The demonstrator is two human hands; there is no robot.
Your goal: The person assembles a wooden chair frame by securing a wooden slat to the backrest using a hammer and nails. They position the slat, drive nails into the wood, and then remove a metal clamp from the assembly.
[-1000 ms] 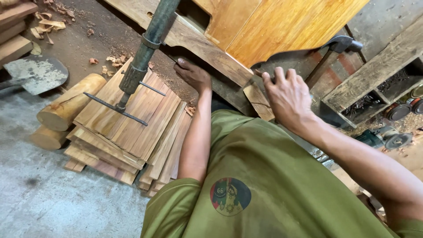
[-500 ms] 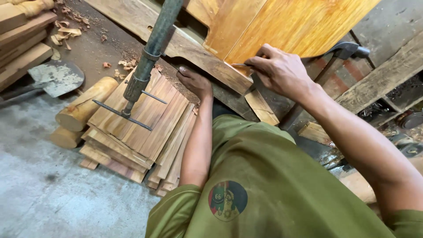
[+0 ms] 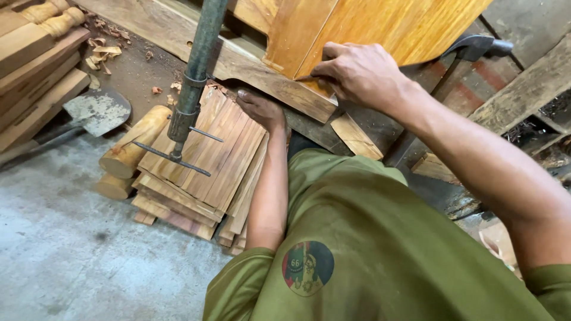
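My right hand (image 3: 357, 74) is pinched on a thin wooden sliver, its tip pressed against the lower edge of an orange varnished wooden panel (image 3: 380, 27). The panel stands on a rough thick plank (image 3: 267, 86). My left hand (image 3: 262, 110) reaches down onto a stack of flat wooden slats (image 3: 208, 160) on the floor. Its fingertips are tucked under the plank's edge, so I cannot see whether they grip anything. A loose wedge-shaped wood piece (image 3: 355, 137) lies just below the plank, between my arms.
A green metal pipe clamp (image 3: 193, 77) with a cross handle stands over the slats. Round log pieces (image 3: 128, 148) lie left of the stack, near a trowel (image 3: 98, 112) and stacked timber (image 3: 35, 89). A hammer (image 3: 476, 44) leans at the right. Wood chips litter the floor.
My right hand rose from the loose wood piece below the plank to the panel's lower edge, closing into a pinch. My left hand stayed on the slats. The view shifted slightly.
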